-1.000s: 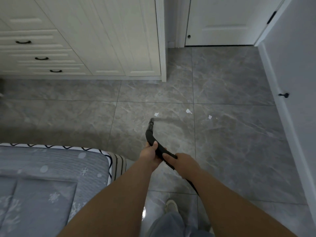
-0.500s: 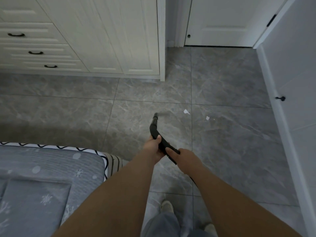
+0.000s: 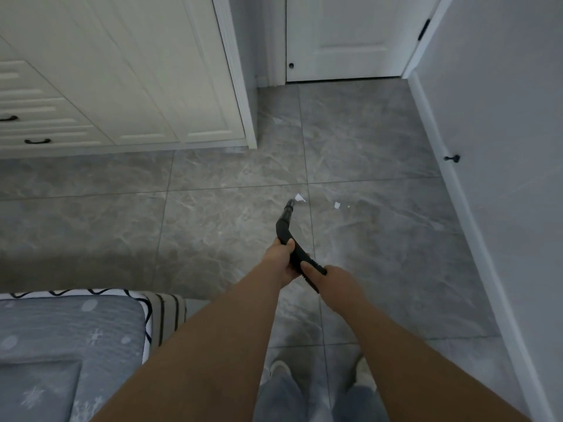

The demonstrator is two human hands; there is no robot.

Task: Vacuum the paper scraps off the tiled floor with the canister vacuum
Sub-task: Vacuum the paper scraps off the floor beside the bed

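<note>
Open tiled floor [image 3: 380,254] ahead and to the right of the vacuum nozzle [image 3: 288,208], clear up to the baseboard [image 3: 475,239] along the right wall. Just beyond the nozzle tip, one paper scrap [image 3: 299,197]; a second scrap [image 3: 337,205] near it to the right, apart from both. Hemmed on the left by the bed corner [image 3: 158,312] and further off by the wardrobe [image 3: 152,86]. Closed door [image 3: 344,41] blocking the far end.

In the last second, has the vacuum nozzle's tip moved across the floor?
Yes. The nozzle tip moved right, toward the tile seam, reaching the paper scrap beside it.
</note>
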